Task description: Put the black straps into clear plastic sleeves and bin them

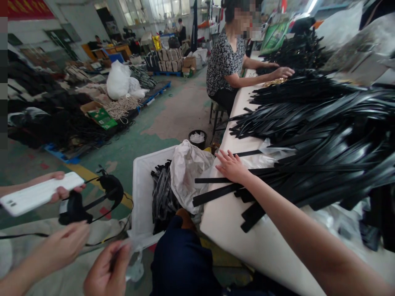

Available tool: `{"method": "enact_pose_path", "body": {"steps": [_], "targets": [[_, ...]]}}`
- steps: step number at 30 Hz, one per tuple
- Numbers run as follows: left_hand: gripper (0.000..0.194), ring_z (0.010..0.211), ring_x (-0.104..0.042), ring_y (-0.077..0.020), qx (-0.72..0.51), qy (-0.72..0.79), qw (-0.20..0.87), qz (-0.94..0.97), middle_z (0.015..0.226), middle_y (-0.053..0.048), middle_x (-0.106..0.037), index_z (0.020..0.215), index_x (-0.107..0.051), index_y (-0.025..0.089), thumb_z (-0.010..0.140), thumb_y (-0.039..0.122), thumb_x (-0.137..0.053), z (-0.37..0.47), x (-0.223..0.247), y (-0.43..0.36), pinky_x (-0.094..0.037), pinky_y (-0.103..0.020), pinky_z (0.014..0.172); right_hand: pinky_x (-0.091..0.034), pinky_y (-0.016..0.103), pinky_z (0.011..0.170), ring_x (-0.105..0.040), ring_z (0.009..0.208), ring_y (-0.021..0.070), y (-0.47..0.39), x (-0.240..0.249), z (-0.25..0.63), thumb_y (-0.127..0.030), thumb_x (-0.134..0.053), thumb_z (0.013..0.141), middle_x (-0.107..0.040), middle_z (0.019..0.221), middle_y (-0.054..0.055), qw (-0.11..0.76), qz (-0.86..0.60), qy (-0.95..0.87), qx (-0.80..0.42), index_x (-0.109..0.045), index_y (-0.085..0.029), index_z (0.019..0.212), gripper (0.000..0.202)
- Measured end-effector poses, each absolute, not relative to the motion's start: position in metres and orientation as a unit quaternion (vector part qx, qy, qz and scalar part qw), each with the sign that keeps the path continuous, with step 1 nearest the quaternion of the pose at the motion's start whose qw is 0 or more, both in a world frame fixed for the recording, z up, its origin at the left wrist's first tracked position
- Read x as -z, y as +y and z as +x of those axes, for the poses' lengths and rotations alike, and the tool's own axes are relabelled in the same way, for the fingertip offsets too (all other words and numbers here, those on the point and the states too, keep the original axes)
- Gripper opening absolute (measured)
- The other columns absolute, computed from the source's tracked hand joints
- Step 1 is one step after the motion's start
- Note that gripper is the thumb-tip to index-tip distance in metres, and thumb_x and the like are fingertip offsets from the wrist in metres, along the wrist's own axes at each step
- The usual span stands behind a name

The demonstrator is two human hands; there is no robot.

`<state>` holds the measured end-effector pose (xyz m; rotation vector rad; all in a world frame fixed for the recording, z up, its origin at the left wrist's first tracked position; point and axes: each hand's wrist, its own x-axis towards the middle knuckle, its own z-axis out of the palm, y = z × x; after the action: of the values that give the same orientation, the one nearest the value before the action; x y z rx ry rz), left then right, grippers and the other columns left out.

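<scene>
I see my right hand (233, 167) mid-frame, spread over black strips (324, 139), gripping nothing, likely bracing; left hand (108, 267), bottom, curled, apparently pinching clear plastic (135, 269).

Glossy black covers the long straps (333, 123) heaped on the cream tabletop (228, 218), with gold on the small pieces (274, 82) near their far end. The bin (140, 197) is white, the sack (187, 168) over its edge off-white, the strips (162, 193) inside grey and black. A co-worker's blouse (214, 65) carries a black-and-white mottled print. Navy trousers (182, 263), a brown shoe (186, 220), a white phone (40, 194), green floor (132, 142) with a yellow stripe (77, 168), blue pallet (160, 91), red banner (29, 10).
</scene>
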<state>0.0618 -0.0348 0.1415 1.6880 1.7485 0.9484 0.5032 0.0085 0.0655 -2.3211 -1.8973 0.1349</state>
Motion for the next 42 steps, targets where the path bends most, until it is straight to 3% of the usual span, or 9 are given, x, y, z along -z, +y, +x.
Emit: {"method": "enact_pose_path", "body": {"steps": [3,6,10,14,17,27,31,33,42], "targets": [[0.04,0.059,-0.063,-0.0175,-0.305,0.567,0.239,0.727,0.065,-0.001,-0.067,0.072,-0.065,0.021,0.077,0.06,-0.057,0.08,-0.174,-0.05,-0.051,-0.023,0.053,-0.015,0.063,0.11,-0.016,0.143,0.0362,-0.008,-0.098,0.483,-0.043,-0.043,0.094,-0.024,0.155,0.013,0.156,-0.774,-0.613,-0.03,-0.037,-0.019,0.145,0.056],[0.039,0.05,-0.057,-0.0145,-0.289,0.532,0.217,0.765,0.055,0.001,-0.061,0.065,-0.061,0.022,0.084,0.055,-0.051,0.106,-0.191,-0.063,-0.047,-0.021,0.049,-0.027,0.052,0.111,-0.034,0.136,0.0305,-0.05,-0.14,0.442,-0.048,-0.053,0.089,-0.041,0.146,0.016,0.341,-0.648,-0.645,-0.218,-0.044,-0.02,0.14,0.059],[0.032,0.049,-0.056,-0.013,-0.279,0.49,0.194,0.803,0.056,0.002,-0.061,0.065,-0.059,0.022,0.088,0.043,-0.05,0.135,-0.196,-0.074,-0.044,-0.02,0.05,-0.052,0.037,0.088,-0.056,0.117,0.0268,-0.115,-0.175,0.376,-0.054,-0.084,0.052,-0.041,0.146,0.014,0.393,-0.351,-0.595,-0.606,-0.021,-0.031,0.15,0.119],[0.027,0.047,-0.055,-0.0118,-0.279,0.427,0.168,0.843,0.053,0.002,-0.059,0.064,-0.057,0.022,0.088,0.034,-0.051,0.151,-0.196,-0.078,-0.042,-0.019,0.048,-0.054,0.026,0.065,-0.065,0.075,0.0161,-0.141,-0.176,0.337,-0.047,-0.079,0.067,-0.069,0.104,0.01,0.497,-0.464,-0.465,-0.566,-0.061,-0.02,0.122,0.063],[0.029,0.046,-0.055,-0.0117,-0.286,0.409,0.156,0.852,0.052,0.002,-0.058,0.062,-0.055,0.021,0.089,0.032,-0.05,0.156,-0.199,-0.082,-0.041,-0.019,0.047,-0.049,0.023,0.051,-0.059,0.051,0.0123,-0.141,-0.171,0.333,-0.048,-0.068,0.078,-0.065,0.062,0.001,0.518,-0.49,-0.395,-0.579,-0.069,-0.015,0.09,0.035],[0.035,0.047,-0.055,-0.0122,-0.26,0.408,0.169,0.859,0.052,0.001,-0.056,0.06,-0.051,0.02,0.093,0.03,-0.042,0.161,-0.197,-0.086,-0.04,-0.02,0.046,-0.027,0.018,0.037,-0.041,0.037,0.0064,-0.145,-0.177,0.343,-0.041,-0.072,0.072,-0.056,0.049,-0.003,0.49,-0.585,-0.386,-0.519,-0.051,-0.018,0.06,0.033],[0.016,0.079,-0.067,-0.0192,-0.238,0.383,0.229,0.863,0.088,-0.006,-0.071,0.081,-0.065,0.023,0.084,0.036,-0.058,0.165,-0.196,-0.079,-0.053,-0.026,0.07,-0.027,0.02,0.041,-0.04,0.042,0.0079,-0.15,-0.175,0.353,-0.044,-0.068,0.074,-0.053,0.048,-0.003,0.461,-0.6,-0.414,-0.505,-0.051,-0.019,0.06,0.034],[0.031,0.092,-0.067,-0.0232,-0.227,0.37,0.272,0.859,0.103,-0.007,-0.071,0.1,-0.067,0.025,0.071,0.035,-0.073,0.173,-0.2,-0.079,-0.055,-0.031,0.08,-0.028,0.02,0.044,-0.041,0.046,0.0085,-0.153,-0.178,0.357,-0.042,-0.068,0.074,-0.052,0.049,-0.003,0.448,-0.605,-0.442,-0.488,-0.052,-0.018,0.058,0.034],[0.032,0.059,-0.065,-0.015,-0.209,0.38,0.447,0.783,0.061,0.005,-0.069,0.089,-0.07,0.027,0.063,0.011,-0.058,0.219,-0.211,-0.089,-0.055,-0.023,0.064,-0.033,0.022,0.047,-0.046,0.047,0.0094,-0.172,-0.196,0.388,-0.047,-0.047,0.091,-0.055,0.05,0.0,0.423,-0.595,-0.555,-0.399,-0.062,-0.017,0.059,0.046]]}}
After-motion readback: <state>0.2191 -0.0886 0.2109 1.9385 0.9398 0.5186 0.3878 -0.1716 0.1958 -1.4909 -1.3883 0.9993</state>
